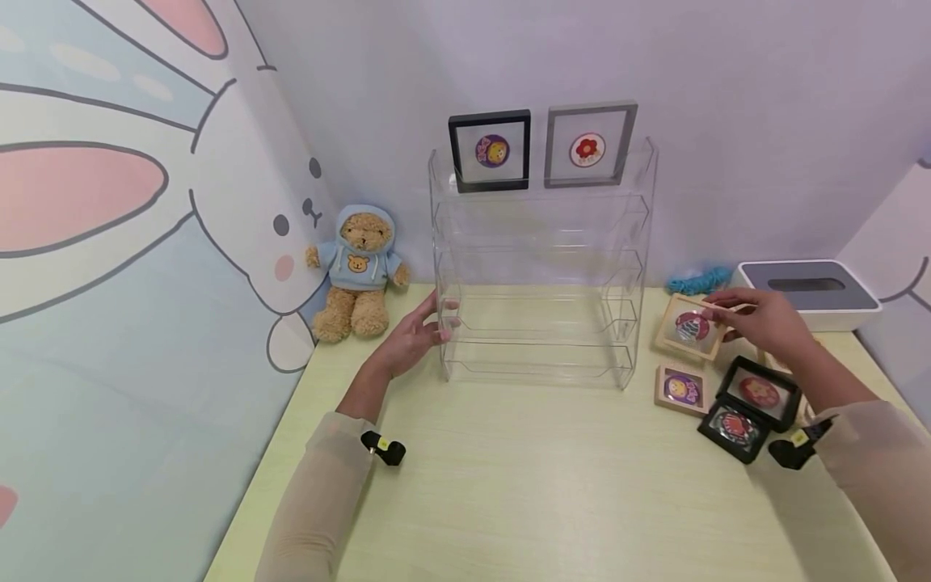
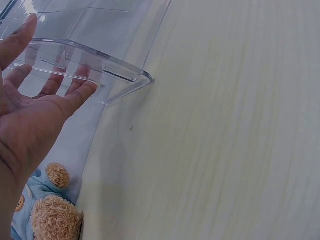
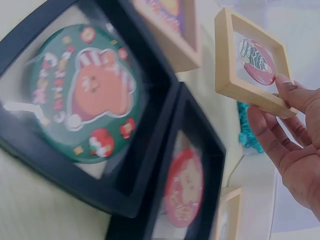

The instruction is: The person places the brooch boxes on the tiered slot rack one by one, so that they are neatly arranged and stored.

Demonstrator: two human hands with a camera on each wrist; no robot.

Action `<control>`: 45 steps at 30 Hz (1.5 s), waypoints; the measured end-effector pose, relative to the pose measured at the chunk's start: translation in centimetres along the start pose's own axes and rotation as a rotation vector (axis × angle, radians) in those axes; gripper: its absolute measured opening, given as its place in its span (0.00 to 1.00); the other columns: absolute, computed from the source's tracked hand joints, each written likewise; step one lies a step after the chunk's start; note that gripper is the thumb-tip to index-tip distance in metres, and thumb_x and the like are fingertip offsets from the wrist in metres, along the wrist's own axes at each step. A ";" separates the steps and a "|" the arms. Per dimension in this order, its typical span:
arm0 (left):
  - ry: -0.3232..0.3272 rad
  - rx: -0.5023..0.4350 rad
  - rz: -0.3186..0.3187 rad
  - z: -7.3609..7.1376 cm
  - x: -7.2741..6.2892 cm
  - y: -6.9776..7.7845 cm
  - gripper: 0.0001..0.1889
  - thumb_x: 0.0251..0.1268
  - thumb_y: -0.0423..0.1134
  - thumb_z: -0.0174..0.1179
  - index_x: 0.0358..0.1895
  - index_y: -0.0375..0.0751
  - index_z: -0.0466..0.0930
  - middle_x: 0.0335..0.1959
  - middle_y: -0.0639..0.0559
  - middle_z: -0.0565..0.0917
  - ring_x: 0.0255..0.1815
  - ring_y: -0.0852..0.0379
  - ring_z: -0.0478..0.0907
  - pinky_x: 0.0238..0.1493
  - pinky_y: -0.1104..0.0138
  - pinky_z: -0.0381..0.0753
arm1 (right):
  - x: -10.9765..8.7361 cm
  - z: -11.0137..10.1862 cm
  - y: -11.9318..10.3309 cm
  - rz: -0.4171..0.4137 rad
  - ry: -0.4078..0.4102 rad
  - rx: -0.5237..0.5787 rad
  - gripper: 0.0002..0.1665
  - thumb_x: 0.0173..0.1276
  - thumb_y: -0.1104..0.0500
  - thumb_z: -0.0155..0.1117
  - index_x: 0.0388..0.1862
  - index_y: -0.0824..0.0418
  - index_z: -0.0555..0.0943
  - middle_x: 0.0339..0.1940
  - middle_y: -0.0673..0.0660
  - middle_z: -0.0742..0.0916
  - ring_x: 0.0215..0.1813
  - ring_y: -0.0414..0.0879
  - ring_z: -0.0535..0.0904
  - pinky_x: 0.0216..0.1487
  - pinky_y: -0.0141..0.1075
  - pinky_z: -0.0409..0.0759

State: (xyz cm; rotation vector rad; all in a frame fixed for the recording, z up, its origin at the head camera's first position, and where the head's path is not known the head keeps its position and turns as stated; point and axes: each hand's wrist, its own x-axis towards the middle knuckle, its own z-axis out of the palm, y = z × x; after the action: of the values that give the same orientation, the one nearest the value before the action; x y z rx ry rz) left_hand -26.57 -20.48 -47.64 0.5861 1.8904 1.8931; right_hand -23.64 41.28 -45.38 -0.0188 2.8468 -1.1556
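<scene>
At the left side of a clear acrylic tiered rack, my left hand holds its lower edge. In the left wrist view, the fingers show through the clear plastic, with the thumb outside it. My right hand pinches a light wooden frame by its edge, thumb on the front and fingers beneath. A red round badge with a tree sits inside that frame, which is tilted above the table. Below it lie a small wooden frame with a purple badge and two black frames, partly overlapping.
On the rack's top tier stand a black frame and a grey frame. A teddy bear in a blue hoodie sits at left. Blue cord and a white-and-grey box are at the back right, near the wall.
</scene>
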 end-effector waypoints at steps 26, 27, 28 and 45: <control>0.000 -0.008 -0.006 0.2 0.0 0.0 0.46 0.83 0.28 0.53 0.94 0.60 0.42 0.89 0.42 0.57 0.89 0.32 0.60 0.86 0.34 0.58 | -2.0 -6.6 -9.4 -0.072 0.292 0.261 0.17 0.81 0.54 0.70 0.64 0.49 0.92 0.32 0.27 0.91 0.31 0.29 0.90 0.33 0.22 0.85; 0.001 -0.011 -0.006 0.1 0.0 0.0 0.45 0.83 0.28 0.53 0.94 0.60 0.43 0.89 0.42 0.57 0.89 0.33 0.60 0.86 0.34 0.58 | -2.1 -6.9 -10.0 -0.098 0.305 0.288 0.17 0.80 0.55 0.71 0.64 0.51 0.92 0.34 0.28 0.92 0.31 0.28 0.90 0.33 0.22 0.85; 0.002 -0.012 -0.005 0.1 0.0 0.0 0.45 0.83 0.28 0.53 0.93 0.61 0.44 0.89 0.42 0.57 0.88 0.33 0.60 0.86 0.35 0.58 | -2.1 -7.2 -10.6 -0.132 0.316 0.326 0.17 0.80 0.57 0.71 0.64 0.55 0.91 0.35 0.30 0.92 0.32 0.29 0.90 0.34 0.21 0.85; 0.004 -0.001 -0.004 0.1 0.0 0.0 0.46 0.84 0.28 0.53 0.94 0.57 0.41 0.88 0.40 0.57 0.88 0.32 0.60 0.85 0.34 0.58 | 0.7 -4.4 -21.6 -0.539 0.216 0.598 0.17 0.73 0.72 0.74 0.58 0.78 0.88 0.45 0.54 0.93 0.40 0.42 0.92 0.42 0.28 0.89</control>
State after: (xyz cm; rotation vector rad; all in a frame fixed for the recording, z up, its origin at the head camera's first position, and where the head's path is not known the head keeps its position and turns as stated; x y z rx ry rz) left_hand -26.52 -20.36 -47.61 0.5782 1.8910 1.8942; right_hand -24.93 28.83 -27.26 -0.6976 2.5983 -2.1873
